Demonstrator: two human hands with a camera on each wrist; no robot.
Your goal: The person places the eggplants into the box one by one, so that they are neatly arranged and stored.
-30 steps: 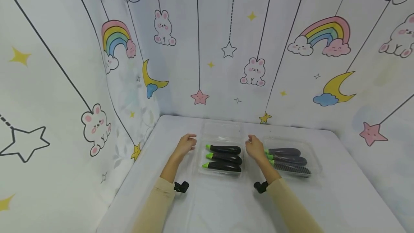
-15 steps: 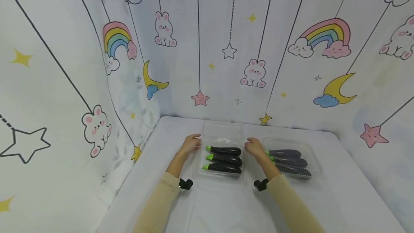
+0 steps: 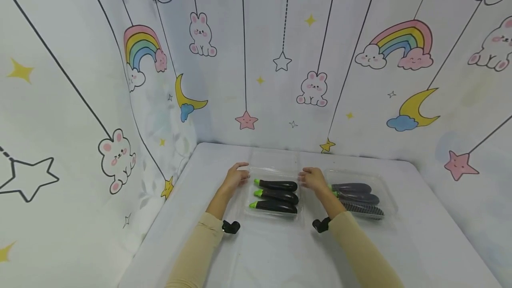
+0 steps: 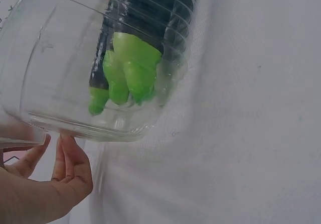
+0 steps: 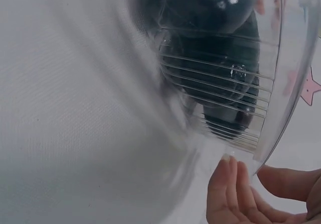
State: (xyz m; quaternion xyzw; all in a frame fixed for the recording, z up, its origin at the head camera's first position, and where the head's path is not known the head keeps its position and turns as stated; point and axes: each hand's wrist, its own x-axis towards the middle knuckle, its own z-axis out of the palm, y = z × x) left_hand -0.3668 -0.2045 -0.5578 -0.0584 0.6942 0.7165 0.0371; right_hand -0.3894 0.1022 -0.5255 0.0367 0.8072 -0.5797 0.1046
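Observation:
A clear plastic clamshell box [image 3: 249, 211] stands mid-table, its lid [image 3: 275, 160] folded back toward the wall. Inside lie three dark eggplants [image 3: 276, 195] with green stem ends pointing left. My left hand [image 3: 236, 178] is at the box's back left corner, fingers loosely bent. In the left wrist view, its fingertips [image 4: 70, 146] meet the rim near the lid's edge. My right hand [image 3: 313, 178] is at the back right corner. Its fingertips [image 5: 231, 166] lie by the ribbed corner in the right wrist view, with the thumb on the other side of the rim; firm contact is unclear.
A second clear box [image 3: 387, 190] stands to the right, behind my right forearm, with eggplants under a clear cover. A white cloth covers the table [image 3: 272, 252]. Patterned curtains [image 3: 264, 79] hang along the back and sides. Each wrist wears a black camera [image 3: 230, 227].
My left hand has moved right, up to the box's side. My right hand has shifted slightly left toward the opposite corner. The eggplants and both boxes stay in place.

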